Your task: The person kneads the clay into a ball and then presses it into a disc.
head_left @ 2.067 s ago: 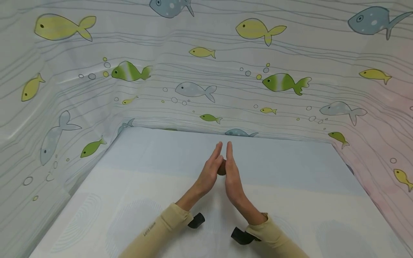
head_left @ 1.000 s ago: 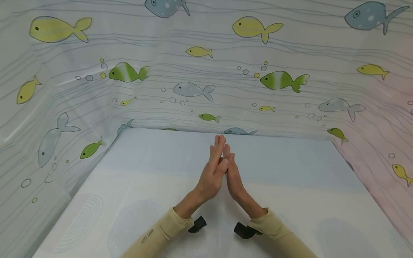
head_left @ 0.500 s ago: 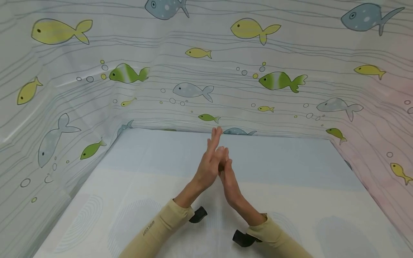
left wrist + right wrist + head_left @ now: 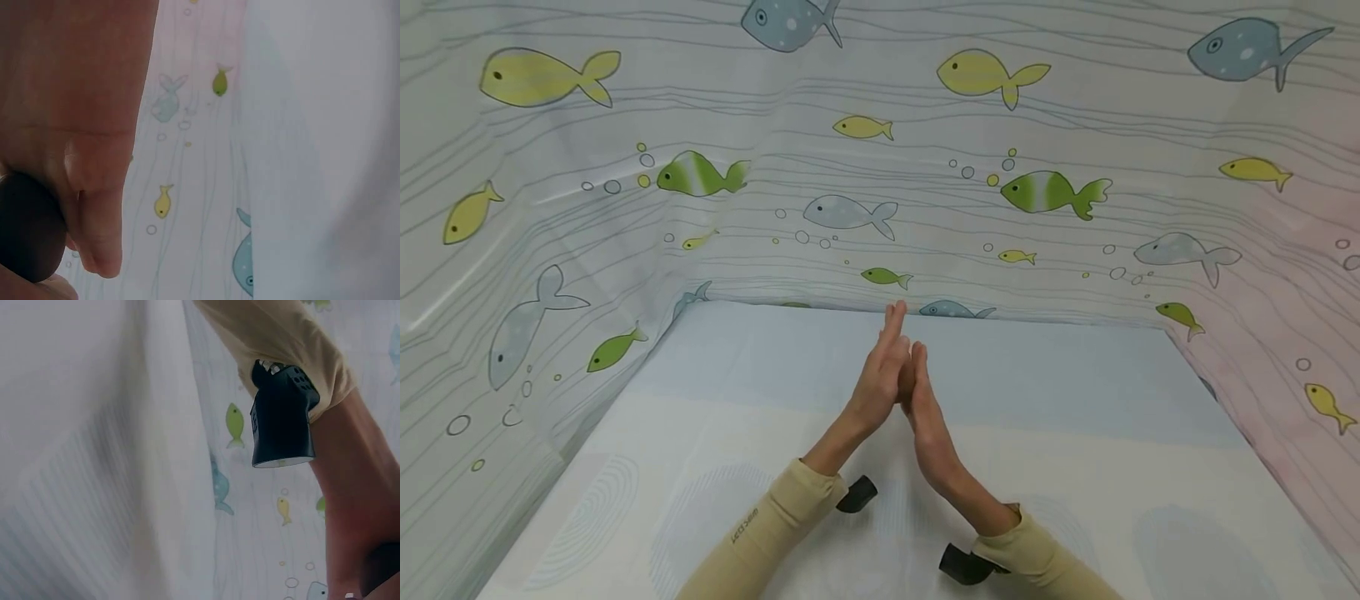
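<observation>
Along the left runs a fish-print curtain (image 4: 550,217), which wraps round the far side and the right of a pale table cover (image 4: 1075,467). Above the middle of that cover the person's two palms meet, fingers straight and pointing away.

The left hand (image 4: 874,390) stands a little farther forward, its fingertips reaching past those of the other. A beige sleeve (image 4: 760,533) covers the forearm, with a small black wrist camera (image 4: 856,494) strapped under it.

Between the palms sits a small dark brown ball (image 4: 906,385), only a sliver of it showing from the head view; the left wrist view shows its rounded dark edge (image 4: 25,228) pressed against the skin. Flat palms on both sides look suited to rolling it rather than gripping it; neither hand curls round it.

The right hand (image 4: 927,425) presses back from the other side, fingers likewise straight, slightly nearer to the person. Its own wrist camera (image 4: 961,567) hangs below the right sleeve (image 4: 1045,562).
</observation>
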### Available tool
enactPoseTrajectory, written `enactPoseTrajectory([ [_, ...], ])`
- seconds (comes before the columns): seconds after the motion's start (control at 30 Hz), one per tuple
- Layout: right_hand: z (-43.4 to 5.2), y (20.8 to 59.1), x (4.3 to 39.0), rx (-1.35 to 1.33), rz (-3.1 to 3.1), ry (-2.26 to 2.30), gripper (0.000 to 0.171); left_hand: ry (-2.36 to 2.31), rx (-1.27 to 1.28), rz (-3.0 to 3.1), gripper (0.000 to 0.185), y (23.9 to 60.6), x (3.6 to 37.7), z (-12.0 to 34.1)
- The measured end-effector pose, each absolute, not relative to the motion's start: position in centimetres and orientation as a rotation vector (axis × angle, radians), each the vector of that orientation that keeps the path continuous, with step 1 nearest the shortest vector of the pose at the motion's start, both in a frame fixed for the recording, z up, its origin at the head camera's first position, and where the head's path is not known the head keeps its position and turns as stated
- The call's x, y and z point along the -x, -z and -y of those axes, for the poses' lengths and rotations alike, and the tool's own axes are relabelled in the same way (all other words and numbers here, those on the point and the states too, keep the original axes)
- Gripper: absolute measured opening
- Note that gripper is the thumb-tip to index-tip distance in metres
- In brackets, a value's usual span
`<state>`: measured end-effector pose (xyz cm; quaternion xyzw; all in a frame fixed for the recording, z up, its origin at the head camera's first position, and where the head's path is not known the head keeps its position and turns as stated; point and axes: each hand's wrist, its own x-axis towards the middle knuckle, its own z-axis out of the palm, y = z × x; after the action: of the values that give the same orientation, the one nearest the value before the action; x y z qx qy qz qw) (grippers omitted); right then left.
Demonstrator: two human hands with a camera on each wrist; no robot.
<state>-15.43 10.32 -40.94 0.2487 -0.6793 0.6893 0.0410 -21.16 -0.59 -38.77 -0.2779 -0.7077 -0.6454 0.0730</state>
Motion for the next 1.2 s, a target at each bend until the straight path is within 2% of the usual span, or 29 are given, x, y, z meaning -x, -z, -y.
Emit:
enactPoseTrajectory([
  [0.7,-10.5,40.6,16.7,-0.659,2.173,-1.891,0.056,2.084,0.773,2.239,0.062,42.1,21.1,0.7],
  [1.2,-11.2,40.9,18.8,-0.559,2.141,-1.868,0.052,2.105,0.832,2.232,0.063,42.4,19.9,0.4],
])
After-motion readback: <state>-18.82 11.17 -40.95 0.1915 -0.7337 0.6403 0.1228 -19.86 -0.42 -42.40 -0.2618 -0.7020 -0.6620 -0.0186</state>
